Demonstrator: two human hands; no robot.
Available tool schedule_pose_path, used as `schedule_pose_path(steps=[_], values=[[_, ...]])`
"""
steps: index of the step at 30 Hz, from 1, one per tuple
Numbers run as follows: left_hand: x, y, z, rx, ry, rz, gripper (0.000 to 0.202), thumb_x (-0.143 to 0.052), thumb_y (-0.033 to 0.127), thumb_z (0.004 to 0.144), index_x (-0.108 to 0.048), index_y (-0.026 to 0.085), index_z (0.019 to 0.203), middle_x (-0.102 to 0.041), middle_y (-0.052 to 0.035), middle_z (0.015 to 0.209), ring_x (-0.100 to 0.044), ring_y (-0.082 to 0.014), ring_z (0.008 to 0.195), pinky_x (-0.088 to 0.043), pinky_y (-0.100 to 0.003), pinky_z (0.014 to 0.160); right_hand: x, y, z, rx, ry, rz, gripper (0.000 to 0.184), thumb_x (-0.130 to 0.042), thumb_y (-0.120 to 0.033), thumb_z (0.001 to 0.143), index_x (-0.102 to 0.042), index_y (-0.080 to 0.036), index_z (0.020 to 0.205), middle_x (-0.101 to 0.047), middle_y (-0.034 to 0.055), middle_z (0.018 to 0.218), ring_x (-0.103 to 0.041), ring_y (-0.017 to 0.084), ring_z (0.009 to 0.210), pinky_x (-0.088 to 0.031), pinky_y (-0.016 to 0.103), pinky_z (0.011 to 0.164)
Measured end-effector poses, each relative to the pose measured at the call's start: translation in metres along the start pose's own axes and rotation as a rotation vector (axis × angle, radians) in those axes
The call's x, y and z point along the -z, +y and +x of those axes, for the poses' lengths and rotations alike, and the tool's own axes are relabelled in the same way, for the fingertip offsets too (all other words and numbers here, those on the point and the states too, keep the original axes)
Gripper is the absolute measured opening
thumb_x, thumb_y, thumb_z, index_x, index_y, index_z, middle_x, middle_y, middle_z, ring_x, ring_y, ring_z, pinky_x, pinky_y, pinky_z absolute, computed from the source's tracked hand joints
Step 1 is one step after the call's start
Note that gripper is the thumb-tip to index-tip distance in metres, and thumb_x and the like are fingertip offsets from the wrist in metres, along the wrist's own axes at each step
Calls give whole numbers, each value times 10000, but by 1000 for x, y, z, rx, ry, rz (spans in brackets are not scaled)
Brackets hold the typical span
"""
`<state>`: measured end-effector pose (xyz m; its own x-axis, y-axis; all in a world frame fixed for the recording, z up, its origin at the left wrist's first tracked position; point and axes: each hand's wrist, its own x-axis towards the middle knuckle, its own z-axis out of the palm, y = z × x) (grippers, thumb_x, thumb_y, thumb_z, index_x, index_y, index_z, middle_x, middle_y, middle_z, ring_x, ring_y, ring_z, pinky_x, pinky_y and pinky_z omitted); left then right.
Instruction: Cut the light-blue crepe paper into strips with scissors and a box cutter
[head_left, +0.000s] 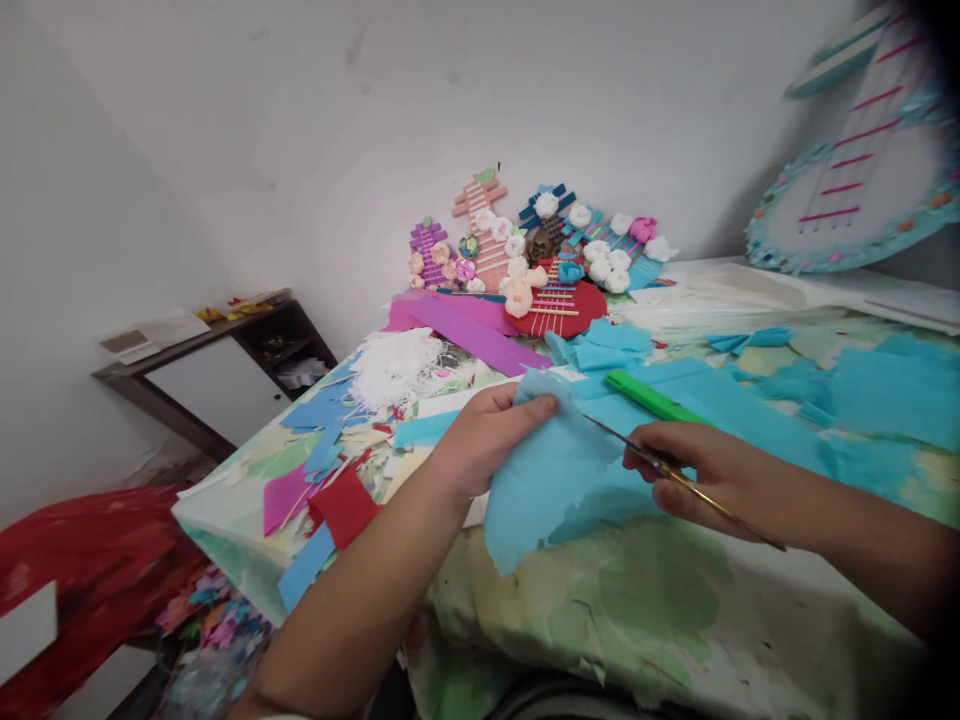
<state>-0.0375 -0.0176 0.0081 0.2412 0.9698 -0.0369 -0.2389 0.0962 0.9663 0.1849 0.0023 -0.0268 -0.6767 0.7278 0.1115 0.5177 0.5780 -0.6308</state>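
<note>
My left hand (484, 435) pinches the upper edge of a light blue crepe paper sheet (551, 480) that hangs over the table's front. My right hand (709, 475) is closed round a thin gold-coloured tool (660, 465), which looks like scissors or tweezers. Its tip points left onto the blue sheet. A green ruler-like strip (649, 397) lies just behind my right hand on more blue paper.
The table (675, 600) has a green patterned cover strewn with paper scraps. White shredded threads (397, 365), purple sheets (472, 335) and flower-decorated stick crafts (540, 265) sit at the back. A dark side table (225, 365) stands left. Red plastic (90, 560) lies on the floor.
</note>
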Motion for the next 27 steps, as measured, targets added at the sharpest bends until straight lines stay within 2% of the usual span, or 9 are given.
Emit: schedule_pose_path(steps=[5,10,17,27], values=[[1,-5,3,-11,-25,55,246,-687,361,623,-633,160,753,-634,-1,606,-593,-126,550,-473,-237,552,-1,-5,7,-45,-16,-73,351,-407,-498,753,-514,-172,824,-521,26,685,-458,141,587,-345,253,503],[0,-10,4,6,-3,177,280,-666,407,635,-627,165,771,-638,-8,659,-589,-130,575,-460,-243,562,-3,-11,15,-19,2,-118,385,-380,-551,751,-465,-181,688,-448,1,593,-402,118,524,-299,235,462],[-3,-10,5,-18,7,326,256,-637,404,655,-629,161,735,-612,5,650,-543,-105,543,-418,-211,514,-7,-11,21,5,21,-168,417,-351,-572,771,-442,-178,670,-406,-11,568,-364,103,507,-259,225,456],[-1,-2,1,-1,-22,294,207,-617,358,663,-620,166,741,-617,11,672,-557,-119,567,-425,-229,544,-9,-13,28,2,17,-178,424,-380,-582,759,-395,-184,614,-376,-26,543,-334,97,491,-208,224,456]])
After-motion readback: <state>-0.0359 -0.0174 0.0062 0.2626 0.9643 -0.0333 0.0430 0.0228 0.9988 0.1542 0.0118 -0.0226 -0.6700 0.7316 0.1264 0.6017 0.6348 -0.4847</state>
